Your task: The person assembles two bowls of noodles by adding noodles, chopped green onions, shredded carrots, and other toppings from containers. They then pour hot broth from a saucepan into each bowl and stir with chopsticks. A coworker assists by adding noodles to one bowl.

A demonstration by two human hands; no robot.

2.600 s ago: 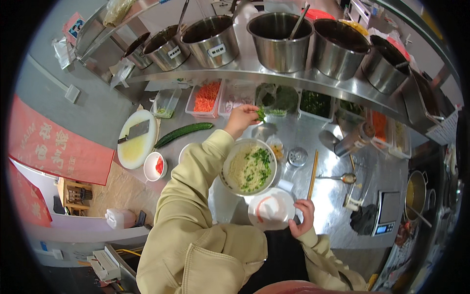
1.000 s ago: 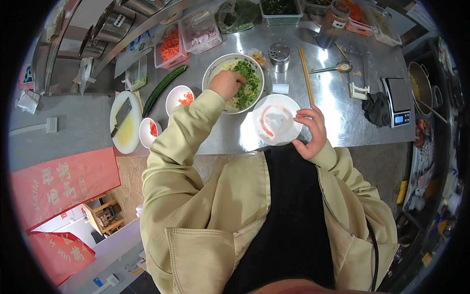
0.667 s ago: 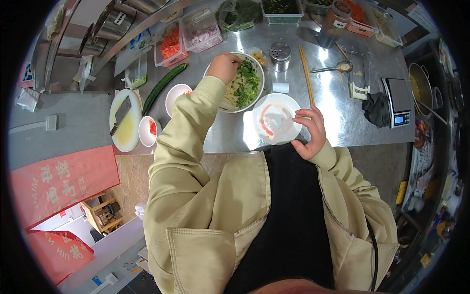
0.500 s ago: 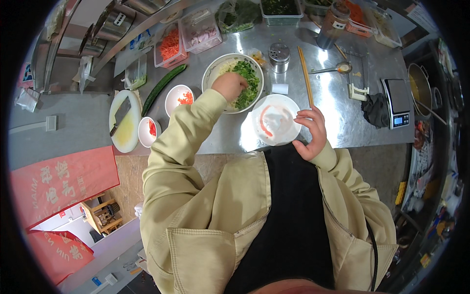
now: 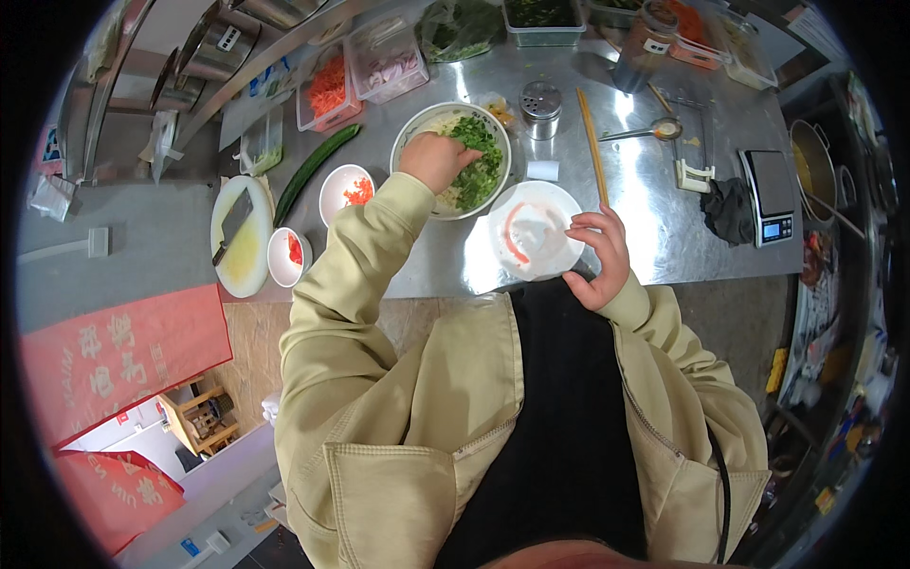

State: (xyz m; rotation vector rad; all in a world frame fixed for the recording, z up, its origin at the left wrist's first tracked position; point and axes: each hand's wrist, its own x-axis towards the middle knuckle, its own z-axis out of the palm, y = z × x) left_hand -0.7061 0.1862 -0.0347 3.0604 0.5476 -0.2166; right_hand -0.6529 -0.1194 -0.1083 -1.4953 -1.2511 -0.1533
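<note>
Over a patterned bowl (image 5: 500, 128) of chopped green herbs (image 5: 482, 175) and pale minced food (image 5: 443, 122), my left hand (image 5: 438, 161) is curled palm down. Its fingers are closed and their tips mostly hidden, so what they hold cannot be made out. My right hand (image 5: 603, 254) grips the right edge of a white plate (image 5: 559, 237), fingers over the rim and thumb below. A pinkish-red smear curves across the plate. Left of the patterned bowl are a white bowl (image 5: 332, 202) of chopped red pieces and a smaller bowl (image 5: 278, 264) with red pieces.
A knife (image 5: 237, 220) lies on a round cutting board (image 5: 248, 270) beside a cucumber (image 5: 313, 171). Behind are tubs of shredded carrot (image 5: 327, 85) and sliced onion (image 5: 391, 71), plus a metal shaker (image 5: 541, 109). Rightward lie chopsticks (image 5: 591, 142), a spoon (image 5: 664, 130) and a scale (image 5: 770, 199).
My left hand has shifted slightly to the left and up within the patterned bowl. My right hand and the plate stay almost where they were.
</note>
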